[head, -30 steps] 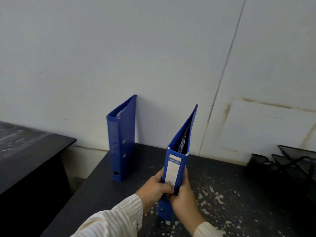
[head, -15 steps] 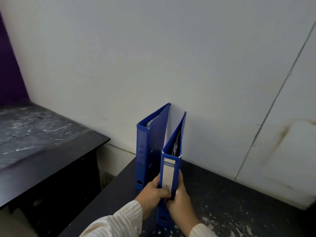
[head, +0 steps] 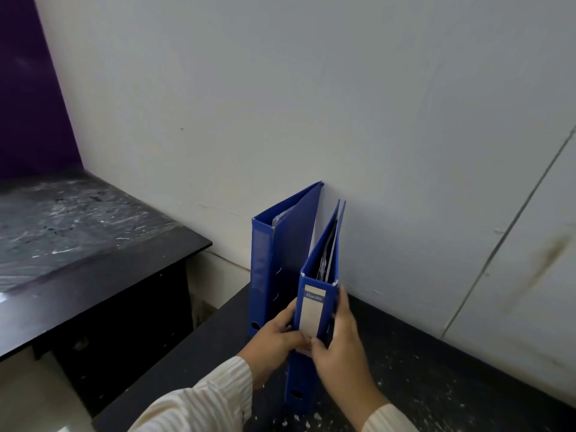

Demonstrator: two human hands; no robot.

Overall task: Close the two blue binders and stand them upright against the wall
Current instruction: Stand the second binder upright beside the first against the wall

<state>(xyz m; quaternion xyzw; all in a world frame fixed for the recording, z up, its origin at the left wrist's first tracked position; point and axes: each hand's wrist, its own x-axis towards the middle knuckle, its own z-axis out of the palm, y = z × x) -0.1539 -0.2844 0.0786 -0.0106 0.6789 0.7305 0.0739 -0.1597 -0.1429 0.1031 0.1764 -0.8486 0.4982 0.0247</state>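
Observation:
Two blue binders stand upright on a dark speckled table [head: 420, 385]. The first binder [head: 280, 254] stands with its far edge at the white wall [head: 280, 104]. Right beside it stands the second binder [head: 322, 275], its white-labelled spine facing me and papers showing at its top. My left hand [head: 274, 344] grips its spine from the left. From the right, my right hand [head: 339, 350] holds the same spine. The binder's top far corner is close to the wall.
A second dark desk [head: 78, 244] stands lower to the left, with a gap of floor between it and the table. A purple wall panel [head: 28, 88] fills the upper left. The table's left edge runs just under the first binder.
The second binder has been carried left with both hands until it stands next to the first one near the wall. My view has swung left too.

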